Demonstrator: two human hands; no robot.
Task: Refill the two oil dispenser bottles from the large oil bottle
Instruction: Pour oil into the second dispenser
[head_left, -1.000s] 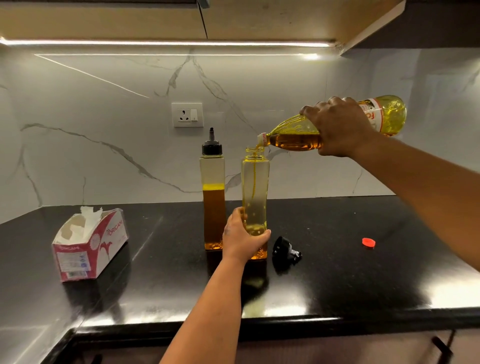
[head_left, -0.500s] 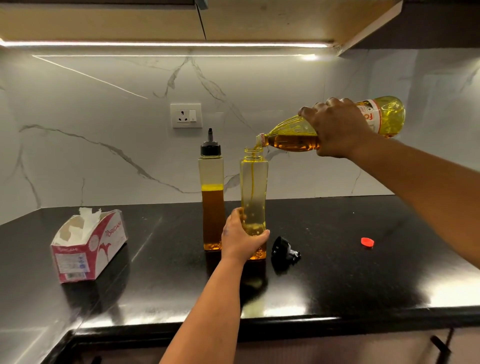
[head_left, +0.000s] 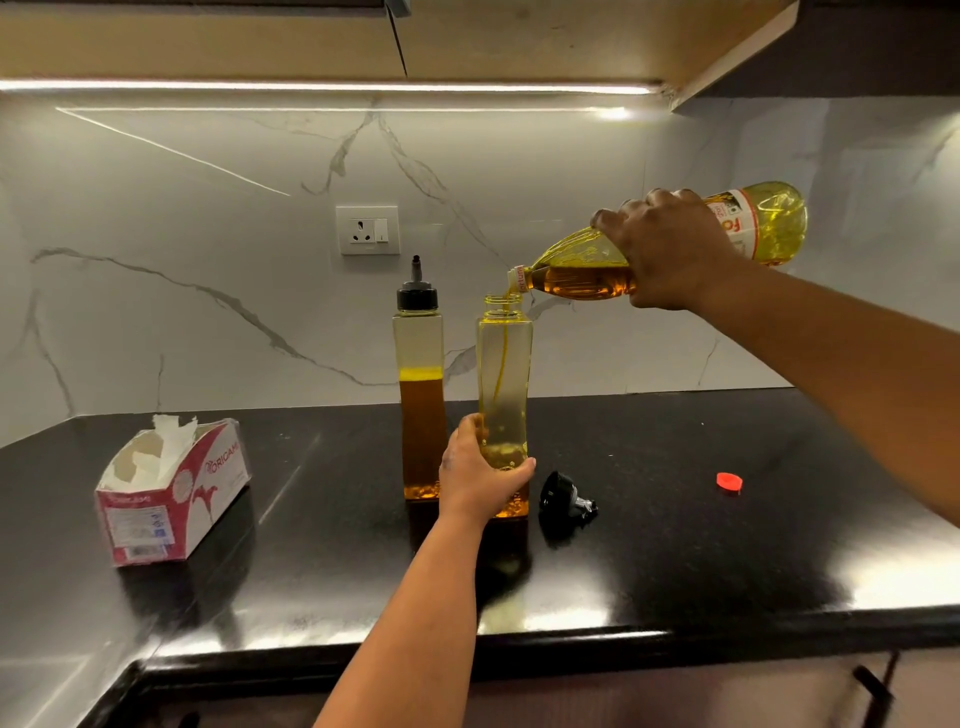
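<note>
Counter (head_left: 675, 561) first, since it's closest: black, glossy, lots of glare along the front edge. Our left hand (head_left: 475, 480) sits a bit further in, fingers wrapped round the lower part of the open dispenser (head_left: 505, 374), which stands upright on the counter with only a shallow layer of oil at the bottom. Just right of it lies the black spout cap (head_left: 563, 500), on its side, and well off to the right is a little red cap (head_left: 729, 481). Over on the left we've got a tissue box (head_left: 171, 493) with a tissue poking out.

Right behind our left hand, touching or nearly touching the open one, is the second dispenser (head_left: 420, 364), cap on, a bit over half full.

Higher up, our right hand (head_left: 670, 249) grips the big bottle (head_left: 576, 270) around its middle, fingers curled over the top, bottle tipped almost flat. Its mouth hangs just above the open neck and a thin stream of oil runs down inside.

Back wall is white marble with a socket (head_left: 368, 229), light strip under the cabinets.
</note>
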